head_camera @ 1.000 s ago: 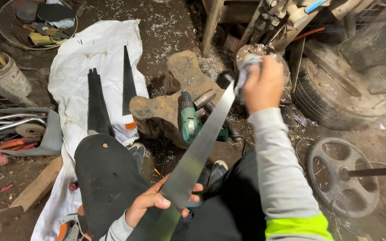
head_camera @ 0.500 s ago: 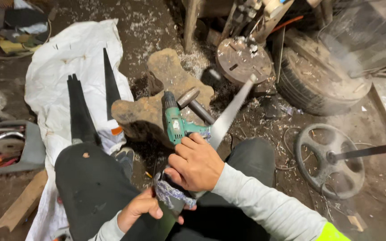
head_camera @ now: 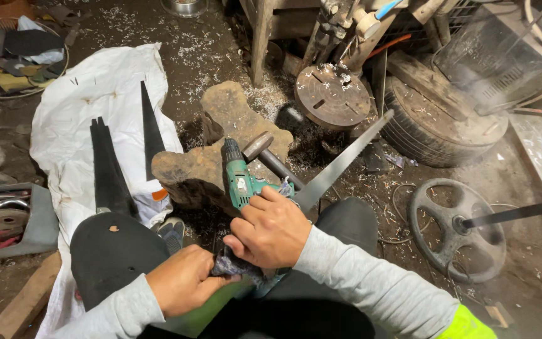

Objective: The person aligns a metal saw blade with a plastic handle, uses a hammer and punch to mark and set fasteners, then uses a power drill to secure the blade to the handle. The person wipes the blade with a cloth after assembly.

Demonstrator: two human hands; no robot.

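- the right hand (head_camera: pixel 270 227) is closed over a dark cloth (head_camera: pixel 233 267) and the near part of a long metal blade (head_camera: pixel 340 164), low in the middle of the view.
- the blade runs from under that hand up and to the right, its tip near a round metal disc (head_camera: pixel 332 95) and an old tyre (head_camera: pixel 437 129).
- the left hand (head_camera: pixel 182 279) sits just left of the right one, fingers curled around the blade's near end and touching the cloth.
- a green drill (head_camera: pixel 241 179) lies just beyond the right hand, beside a hammer (head_camera: pixel 268 156), both on a rusty block (head_camera: pixel 221 135).
- dark pointed blades (head_camera: pixel 109 166) rest on a white sheet (head_camera: pixel 89 94) to the left.
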